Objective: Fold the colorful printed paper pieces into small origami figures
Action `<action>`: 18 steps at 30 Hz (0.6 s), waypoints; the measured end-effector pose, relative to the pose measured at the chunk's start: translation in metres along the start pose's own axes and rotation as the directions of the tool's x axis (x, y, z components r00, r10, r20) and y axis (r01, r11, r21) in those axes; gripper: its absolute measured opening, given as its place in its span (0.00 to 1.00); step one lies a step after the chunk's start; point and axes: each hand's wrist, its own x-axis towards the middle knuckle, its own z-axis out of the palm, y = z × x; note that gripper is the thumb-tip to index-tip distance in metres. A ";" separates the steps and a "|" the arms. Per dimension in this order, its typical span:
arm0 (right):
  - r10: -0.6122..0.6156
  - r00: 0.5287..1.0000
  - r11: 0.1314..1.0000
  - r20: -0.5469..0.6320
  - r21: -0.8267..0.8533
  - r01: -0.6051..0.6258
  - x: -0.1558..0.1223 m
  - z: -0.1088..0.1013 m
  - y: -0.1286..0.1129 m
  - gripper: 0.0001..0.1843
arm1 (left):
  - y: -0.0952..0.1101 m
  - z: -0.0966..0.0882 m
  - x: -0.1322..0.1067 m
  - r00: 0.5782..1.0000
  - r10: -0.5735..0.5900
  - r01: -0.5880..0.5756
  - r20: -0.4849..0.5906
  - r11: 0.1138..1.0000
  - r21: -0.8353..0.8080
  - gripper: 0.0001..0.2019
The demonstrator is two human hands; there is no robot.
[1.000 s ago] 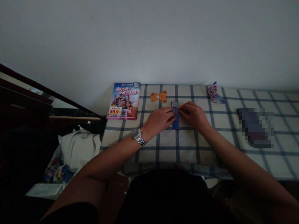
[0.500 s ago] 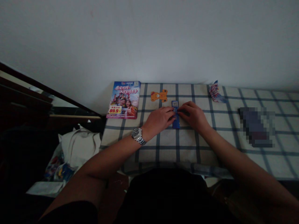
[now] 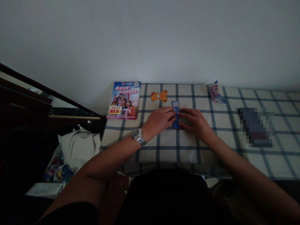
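Note:
A narrow blue card point(image 3: 175, 115) with a white QR code at its far end lies upright on the checked cloth point(image 3: 187, 150). My left hand point(image 3: 159, 121), a steel watch point(image 3: 138, 136) on its wrist, has its fingertips over the card's left edge and pins it down. My right hand point(image 3: 195, 124) lies flat with its fingers apart, their tips at the card's right edge. Beyond the hands lie an orange teddy-bear cutout point(image 3: 159, 96) and, to the left, a glossy brochure point(image 3: 123, 100) with a printed price.
A crumpled printed wrapper point(image 3: 215, 92) lies at the cloth's far edge. A pixelated object point(image 3: 256, 127) sits to the right. A white wall point(image 3: 150, 40) rises behind. Below left are a pale cloth bundle point(image 3: 79, 150), colourful packaging point(image 3: 56, 170) and dark furniture point(image 3: 23, 100).
My right hand has slid toward me along the card, and its fingers now lie flatter and more spread. My left hand and the card have barely moved.

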 end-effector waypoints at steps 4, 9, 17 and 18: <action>-0.043 0.999 0.999 0.028 0.004 0.043 -0.003 -0.002 0.000 0.28 | 0.000 0.000 0.000 1.000 -0.001 0.001 0.013 1.000 0.001 0.11; -0.057 0.997 0.998 0.055 -0.004 0.057 -0.004 -0.003 0.001 0.31 | 0.000 0.000 0.000 1.000 -0.007 0.007 0.001 1.000 0.007 0.11; -0.041 0.998 0.999 0.053 0.023 0.040 0.003 -0.007 0.002 0.21 | 0.002 -0.001 0.000 1.000 0.002 -0.002 -0.007 1.000 0.014 0.11; -0.027 0.999 0.999 0.035 0.021 0.026 0.005 -0.006 0.002 0.18 | 0.003 -0.001 0.000 1.000 0.002 -0.002 -0.009 1.000 0.017 0.11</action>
